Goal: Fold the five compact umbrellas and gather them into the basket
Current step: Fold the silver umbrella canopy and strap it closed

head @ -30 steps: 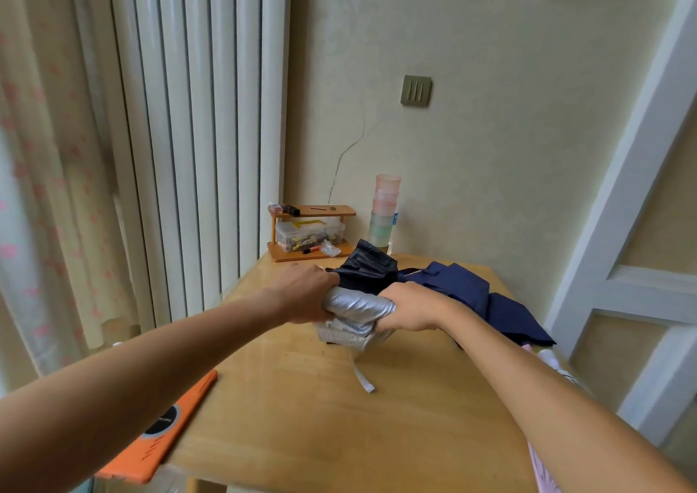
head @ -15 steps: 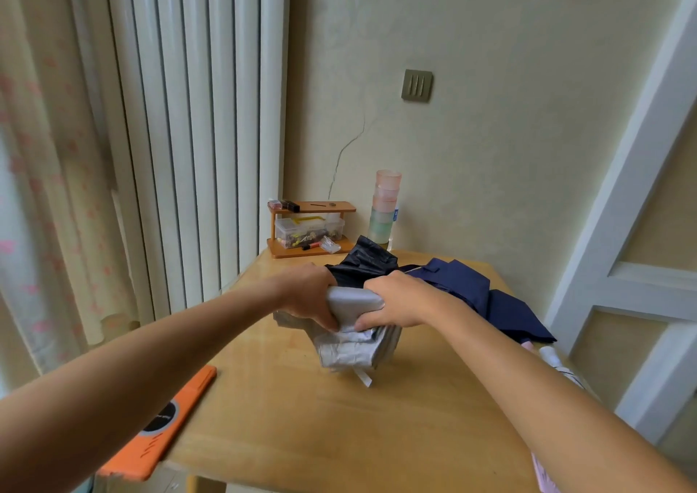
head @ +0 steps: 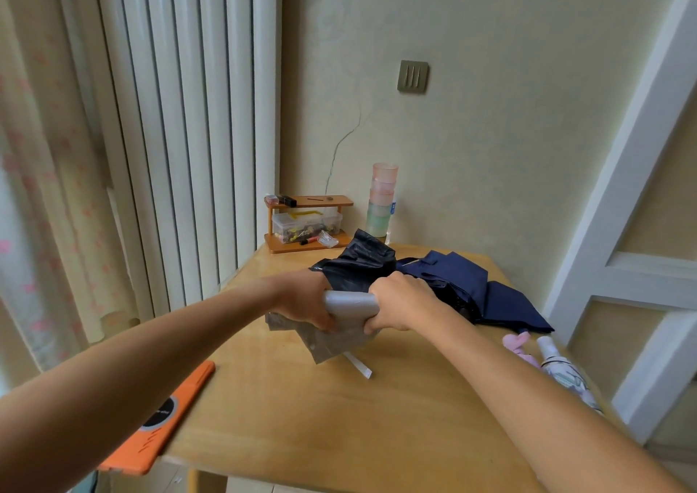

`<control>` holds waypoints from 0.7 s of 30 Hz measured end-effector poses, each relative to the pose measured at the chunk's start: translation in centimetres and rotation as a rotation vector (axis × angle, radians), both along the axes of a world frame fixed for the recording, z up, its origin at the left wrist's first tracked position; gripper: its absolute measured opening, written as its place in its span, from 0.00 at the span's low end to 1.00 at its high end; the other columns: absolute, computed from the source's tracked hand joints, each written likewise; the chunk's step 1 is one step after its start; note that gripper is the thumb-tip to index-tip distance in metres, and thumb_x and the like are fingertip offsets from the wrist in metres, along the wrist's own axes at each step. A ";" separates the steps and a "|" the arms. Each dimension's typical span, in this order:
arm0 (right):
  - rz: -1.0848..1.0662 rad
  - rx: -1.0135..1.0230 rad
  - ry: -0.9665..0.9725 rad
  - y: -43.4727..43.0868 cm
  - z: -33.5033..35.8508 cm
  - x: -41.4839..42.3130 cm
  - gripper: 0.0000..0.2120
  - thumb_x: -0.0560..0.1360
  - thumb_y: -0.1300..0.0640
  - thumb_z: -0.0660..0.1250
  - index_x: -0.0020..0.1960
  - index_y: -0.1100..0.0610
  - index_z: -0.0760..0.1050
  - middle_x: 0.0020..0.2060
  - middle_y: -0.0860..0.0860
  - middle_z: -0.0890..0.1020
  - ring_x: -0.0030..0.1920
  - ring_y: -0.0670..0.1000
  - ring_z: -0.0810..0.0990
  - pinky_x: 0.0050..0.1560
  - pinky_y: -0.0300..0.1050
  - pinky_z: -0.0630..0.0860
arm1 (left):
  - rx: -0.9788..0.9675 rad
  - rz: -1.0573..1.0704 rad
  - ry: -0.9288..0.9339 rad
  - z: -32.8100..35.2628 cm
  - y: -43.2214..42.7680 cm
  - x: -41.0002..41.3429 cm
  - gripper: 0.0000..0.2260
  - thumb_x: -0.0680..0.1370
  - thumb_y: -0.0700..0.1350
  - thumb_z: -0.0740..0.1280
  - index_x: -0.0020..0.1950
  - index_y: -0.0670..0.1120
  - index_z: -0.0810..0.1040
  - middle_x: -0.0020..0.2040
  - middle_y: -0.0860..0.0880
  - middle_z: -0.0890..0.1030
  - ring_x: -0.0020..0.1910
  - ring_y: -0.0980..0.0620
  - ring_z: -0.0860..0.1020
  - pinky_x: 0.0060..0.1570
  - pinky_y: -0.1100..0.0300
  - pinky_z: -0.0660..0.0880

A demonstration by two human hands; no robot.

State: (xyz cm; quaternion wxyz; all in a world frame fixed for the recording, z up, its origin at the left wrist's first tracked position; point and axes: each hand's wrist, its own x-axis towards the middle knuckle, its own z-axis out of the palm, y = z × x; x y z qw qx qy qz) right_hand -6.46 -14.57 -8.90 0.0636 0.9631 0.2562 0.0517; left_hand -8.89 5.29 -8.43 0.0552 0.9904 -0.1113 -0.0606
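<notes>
Two hands are shown curled tightly round a silver umbrella (head: 350, 304) at the middle of the wooden table (head: 339, 436): the left hand (head: 305, 300) at its left side, the right hand (head: 396, 304) at its right. A navy umbrella (head: 471, 285) is seen just behind.

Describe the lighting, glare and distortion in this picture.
Head view: soft daylight comes through the floral curtain at left; a pale sheen lies on the glossy wooden table and the silver compact umbrella; wide-angle distortion slants the white door frame at right.
</notes>
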 end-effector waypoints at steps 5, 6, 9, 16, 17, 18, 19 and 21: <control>-0.036 0.035 0.062 -0.1 -0.6 -0.2 0.17 0.73 0.42 0.71 0.38 0.53 0.69 0.39 0.50 0.76 0.38 0.54 0.75 0.36 0.48 0.68 | 0.065 -0.089 -0.080 -0.2 0.4 0.2 0.21 0.71 0.60 0.75 0.60 0.52 0.80 0.51 0.53 0.82 0.48 0.52 0.79 0.46 0.58 0.75; -0.053 0.047 0.097 -0.1 -0.5 -0.1 0.16 0.73 0.44 0.71 0.39 0.54 0.69 0.40 0.51 0.76 0.37 0.53 0.75 0.35 0.47 0.68 | 0.100 -0.116 -0.169 -0.4 0.6 0.1 0.21 0.71 0.61 0.75 0.59 0.52 0.80 0.50 0.53 0.82 0.48 0.52 0.78 0.46 0.58 0.75; -0.107 0.113 0.213 -0.5 -0.2 0.2 0.18 0.72 0.46 0.73 0.38 0.56 0.68 0.33 0.50 0.75 0.31 0.53 0.74 0.31 0.44 0.68 | 0.156 -0.146 -0.429 -1.4 1.2 0.0 0.22 0.72 0.61 0.74 0.60 0.53 0.77 0.51 0.54 0.80 0.47 0.55 0.76 0.49 0.57 0.73; -0.092 0.140 0.389 -0.9 0.5 0.7 0.23 0.70 0.43 0.78 0.39 0.56 0.67 0.28 0.52 0.71 0.27 0.53 0.69 0.29 0.43 0.62 | 0.103 -0.082 -0.452 -2.5 1.2 -0.4 0.12 0.73 0.48 0.72 0.56 0.51 0.79 0.46 0.53 0.82 0.42 0.53 0.79 0.41 0.58 0.77; -0.083 0.137 0.341 -0.8 0.6 0.6 0.25 0.68 0.41 0.78 0.39 0.56 0.66 0.30 0.51 0.70 0.29 0.52 0.67 0.30 0.45 0.61 | 0.101 -0.066 -0.431 -2.4 1.2 -0.3 0.11 0.73 0.48 0.72 0.55 0.51 0.79 0.46 0.53 0.82 0.42 0.53 0.79 0.41 0.58 0.78; -0.063 0.139 0.287 -0.6 0.8 0.5 0.28 0.67 0.37 0.78 0.39 0.55 0.66 0.33 0.50 0.69 0.31 0.51 0.65 0.32 0.46 0.60 | 0.095 -0.053 -0.415 -2.3 1.2 -0.1 0.11 0.73 0.47 0.72 0.55 0.51 0.80 0.45 0.53 0.82 0.42 0.53 0.79 0.41 0.57 0.79; -0.036 0.147 0.243 -0.4 1.2 0.3 0.29 0.66 0.33 0.77 0.40 0.55 0.66 0.35 0.50 0.69 0.33 0.51 0.65 0.34 0.47 0.61 | 0.088 -0.035 -0.395 -2.2 1.1 -0.1 0.10 0.73 0.46 0.72 0.54 0.50 0.80 0.45 0.53 0.82 0.42 0.52 0.80 0.41 0.57 0.79; -0.003 0.189 0.198 0.1 1.9 -0.1 0.33 0.66 0.25 0.70 0.41 0.54 0.67 0.38 0.49 0.71 0.36 0.51 0.66 0.37 0.49 0.62 | 0.059 -0.010 -0.355 -2.0 1.1 0.2 0.11 0.73 0.46 0.73 0.54 0.49 0.80 0.45 0.52 0.83 0.43 0.52 0.80 0.41 0.57 0.80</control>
